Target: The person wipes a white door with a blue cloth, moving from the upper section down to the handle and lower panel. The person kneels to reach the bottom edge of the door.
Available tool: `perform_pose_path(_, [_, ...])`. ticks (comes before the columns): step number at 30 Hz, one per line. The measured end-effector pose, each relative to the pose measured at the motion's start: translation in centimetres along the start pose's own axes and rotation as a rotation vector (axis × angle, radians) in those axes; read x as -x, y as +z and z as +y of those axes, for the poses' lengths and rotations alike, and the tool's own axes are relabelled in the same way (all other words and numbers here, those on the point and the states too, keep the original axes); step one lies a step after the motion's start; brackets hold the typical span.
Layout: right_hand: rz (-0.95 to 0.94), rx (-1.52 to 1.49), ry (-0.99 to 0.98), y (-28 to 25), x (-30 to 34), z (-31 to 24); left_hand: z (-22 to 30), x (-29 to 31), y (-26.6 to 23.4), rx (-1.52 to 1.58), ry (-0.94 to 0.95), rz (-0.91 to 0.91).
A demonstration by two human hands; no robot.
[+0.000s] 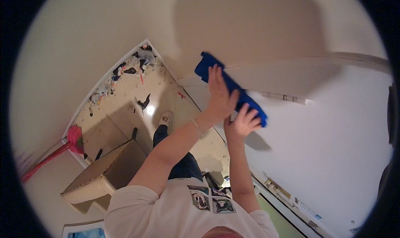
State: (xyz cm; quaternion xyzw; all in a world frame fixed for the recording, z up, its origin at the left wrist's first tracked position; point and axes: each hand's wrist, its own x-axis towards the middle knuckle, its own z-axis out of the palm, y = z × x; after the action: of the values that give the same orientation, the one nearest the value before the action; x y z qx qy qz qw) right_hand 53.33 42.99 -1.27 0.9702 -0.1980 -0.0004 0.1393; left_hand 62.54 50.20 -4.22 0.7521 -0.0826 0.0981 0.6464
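Observation:
A blue cloth (233,86), bunched into a long strip, slants across the middle of the view in front of a pale surface (316,129). My left hand (222,92) lies over the middle of the cloth, its fingers stretched toward the upper end. Lower and to the right, my right hand (242,123) rests against the cloth's lower end with fingers spread. Whether the cloth touches the surface behind it I cannot tell. A loose band circles my left wrist.
A patterned roll (285,98) lies beyond the cloth. On the tiled floor, scattered litter (133,65) lines the wall corner, and a dark scrap (144,102) lies nearer. A brown stool-like box (104,171) stands left of me, beside a pink broom (75,140).

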Motion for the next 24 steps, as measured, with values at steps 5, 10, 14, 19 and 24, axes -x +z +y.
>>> perform_pose_path(5, [0.525, -0.110, -0.009, -1.9, -0.2, 2.6, 5.7, -1.1, 0.9, -0.003, 0.251, 0.031])
perform_pose_path(10, [0.281, 0.083, -0.038, 0.3, -0.3, 0.7, 0.3, 2.3, 4.3, 0.107, 0.040, 0.092])
perform_pose_path(14, [0.390, 0.139, -0.221, 3.6, 0.8, 1.5, -4.7, 5.7, 6.1, 0.124, -0.244, 0.012])
perform_pose_path(19, [0.323, -0.037, -0.195, 5.4, 3.8, 4.6, -4.6, 7.3, 8.1, 0.148, -0.466, -0.113])
perform_pose_path(24, [0.626, -0.094, 0.093, 4.7, 2.3, 7.7, 6.7, 6.4, 6.5, 0.123, 0.059, -0.201])
